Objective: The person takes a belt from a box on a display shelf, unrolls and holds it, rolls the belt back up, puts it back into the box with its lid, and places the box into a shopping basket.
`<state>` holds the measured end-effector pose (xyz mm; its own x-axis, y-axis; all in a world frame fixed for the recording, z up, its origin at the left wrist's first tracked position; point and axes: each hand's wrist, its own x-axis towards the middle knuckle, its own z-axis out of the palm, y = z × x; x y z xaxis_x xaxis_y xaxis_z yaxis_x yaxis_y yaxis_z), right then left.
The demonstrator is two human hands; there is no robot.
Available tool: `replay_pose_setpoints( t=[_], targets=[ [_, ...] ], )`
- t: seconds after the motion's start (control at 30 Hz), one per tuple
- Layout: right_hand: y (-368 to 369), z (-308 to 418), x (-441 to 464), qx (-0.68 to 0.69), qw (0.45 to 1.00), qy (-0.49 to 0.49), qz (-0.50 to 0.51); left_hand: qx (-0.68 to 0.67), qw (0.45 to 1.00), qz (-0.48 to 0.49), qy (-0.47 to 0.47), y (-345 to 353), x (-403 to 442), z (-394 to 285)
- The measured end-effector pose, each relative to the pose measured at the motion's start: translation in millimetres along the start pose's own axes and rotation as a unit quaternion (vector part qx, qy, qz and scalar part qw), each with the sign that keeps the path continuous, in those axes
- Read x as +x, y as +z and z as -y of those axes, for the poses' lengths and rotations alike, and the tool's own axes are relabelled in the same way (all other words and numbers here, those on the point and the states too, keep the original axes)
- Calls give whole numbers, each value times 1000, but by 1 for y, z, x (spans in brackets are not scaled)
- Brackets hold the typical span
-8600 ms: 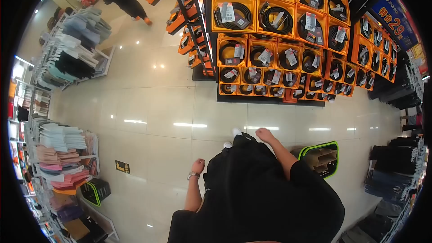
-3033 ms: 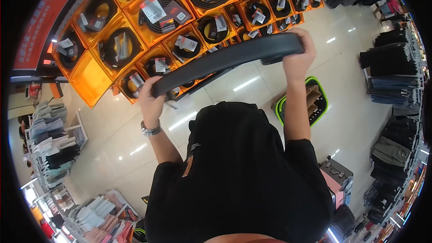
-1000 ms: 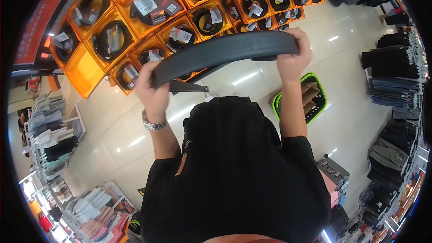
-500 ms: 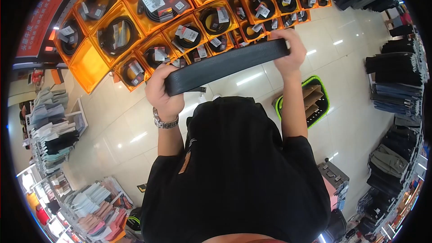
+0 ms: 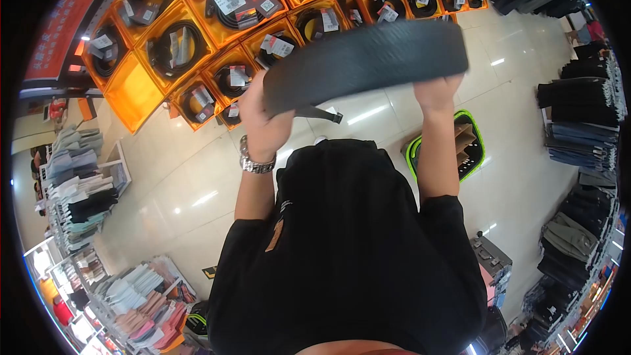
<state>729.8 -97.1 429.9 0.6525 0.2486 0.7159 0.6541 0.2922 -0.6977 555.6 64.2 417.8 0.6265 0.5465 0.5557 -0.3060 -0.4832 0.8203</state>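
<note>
A black leather belt (image 5: 368,59) is stretched between my two hands, its broad face toward me and slightly blurred. My left hand (image 5: 266,112), with a metal-band watch (image 5: 256,163) at the wrist, is closed around the belt's left end. At the other end, my right hand (image 5: 437,92) grips from below, its fingers mostly hidden behind the leather. A narrow dark strip with a small metal piece at its tip (image 5: 337,118) hangs below the belt near my left hand. Beyond stand orange boxes (image 5: 135,98), several holding coiled, tagged belts.
A green-rimmed black basket (image 5: 478,158) with brown cardboard inside stands on the tiled floor (image 5: 164,177) at the right. Clothes racks (image 5: 582,141) line the right side. Folded clothes (image 5: 141,296) lie at the lower left. A suitcase (image 5: 490,256) stands beside me.
The belt has risen toward the camera and shifted right, turning more of its broad face to view. Both hands have moved right with it, and more of the hanging strip shows.
</note>
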Motion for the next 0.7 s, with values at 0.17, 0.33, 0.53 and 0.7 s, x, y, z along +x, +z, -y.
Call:
replay_pose_setpoints(
  t=[0.17, 0.33, 0.53, 0.7],
  targets=[
    [30, 14, 3, -44, 961, 228, 149, -458, 873, 29, -163, 26, 26, 17],
    [47, -22, -60, 69, 897, 243, 363, -612, 779, 107, -81, 42, 49, 19],
    [18, -95, -155, -54, 935, 286, 204, -524, 851, -26, -14, 5, 57, -5],
    [-31, -110, -177, -182, 951, 214, 131, -539, 839, -77, 16, -75, 64, -3]
  ],
)
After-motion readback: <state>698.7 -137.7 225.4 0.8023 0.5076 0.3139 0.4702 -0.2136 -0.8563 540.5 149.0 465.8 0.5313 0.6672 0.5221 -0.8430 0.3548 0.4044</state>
